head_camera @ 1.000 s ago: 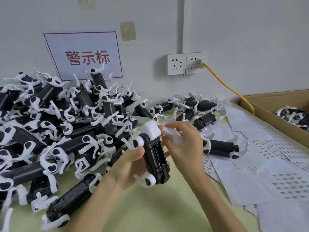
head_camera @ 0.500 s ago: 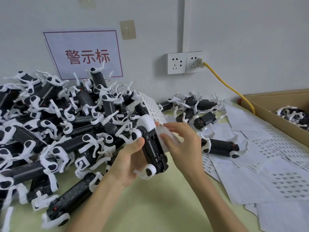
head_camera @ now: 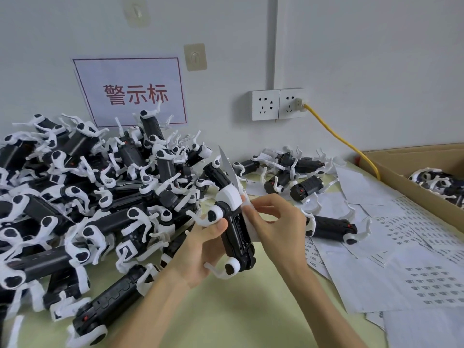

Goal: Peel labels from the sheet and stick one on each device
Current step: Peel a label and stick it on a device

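Note:
My left hand (head_camera: 200,249) grips a black device with white end caps (head_camera: 238,237), held upright above the table. A white label sheet (head_camera: 232,172) stands on edge against the device's right side. My right hand (head_camera: 276,222) pinches the sheet's lower part with thumb and forefinger, right beside the device. Whether a single label is between those fingers cannot be told.
A big pile of the same black-and-white devices (head_camera: 88,197) fills the left. A few more devices (head_camera: 329,227) lie on scattered label sheets (head_camera: 414,247) at right. An open cardboard box (head_camera: 391,169) holds several devices. A yellow cable (head_camera: 336,134) runs from the wall socket.
The label sheet has turned from lying flat behind the device to standing on edge beside it. My right hand shifted slightly right, now pinching at the sheet's lower part.

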